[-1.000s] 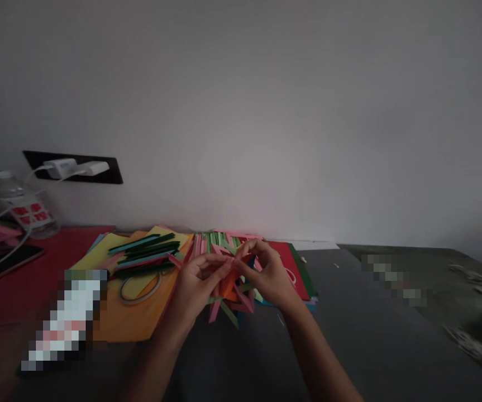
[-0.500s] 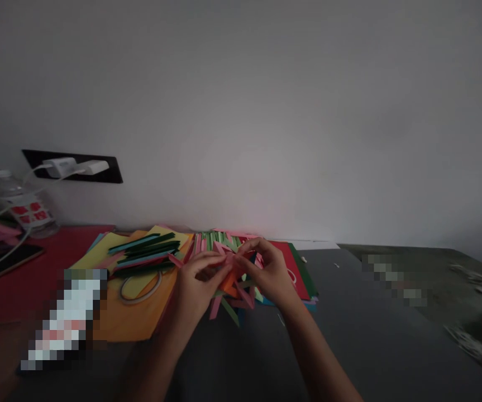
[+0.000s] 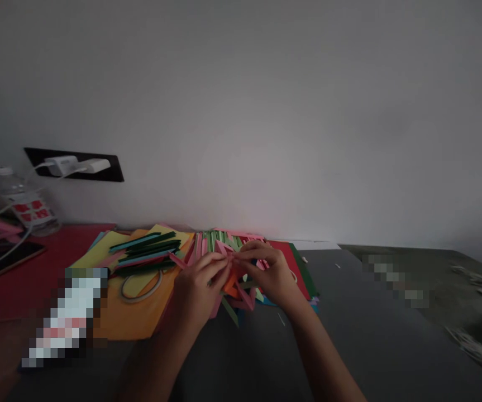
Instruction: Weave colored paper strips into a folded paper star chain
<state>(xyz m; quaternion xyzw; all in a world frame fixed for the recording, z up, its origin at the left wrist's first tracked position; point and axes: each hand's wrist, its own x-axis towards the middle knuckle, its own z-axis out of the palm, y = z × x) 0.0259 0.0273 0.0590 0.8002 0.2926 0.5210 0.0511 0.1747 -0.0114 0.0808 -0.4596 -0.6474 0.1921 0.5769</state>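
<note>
My left hand (image 3: 201,282) and my right hand (image 3: 271,272) meet over the middle of the table, each pinching a folded paper model (image 3: 246,298) of pink, orange and green strips. Their fingertips come together at a pink strip near its top. Behind the model lies a row of pink and green paper strips (image 3: 213,241). To the left of my left hand, dark green and blue strips (image 3: 151,248) rest on yellow and orange sheets. The fingers hide part of the model, so its full shape does not show.
A roll of tape (image 3: 142,298) lies on the orange paper (image 3: 125,324). Red and green sheets (image 3: 297,268) lie beyond my right hand. A plastic bottle (image 3: 31,206) and a cabled phone (image 3: 10,262) are at left, below a wall socket (image 3: 75,166). A blurred-out object (image 3: 67,318) lies front left.
My fingertips have drawn closer together on the pink strip. The left hand has turned slightly, its fingers straighter. The model stays in nearly the same place.
</note>
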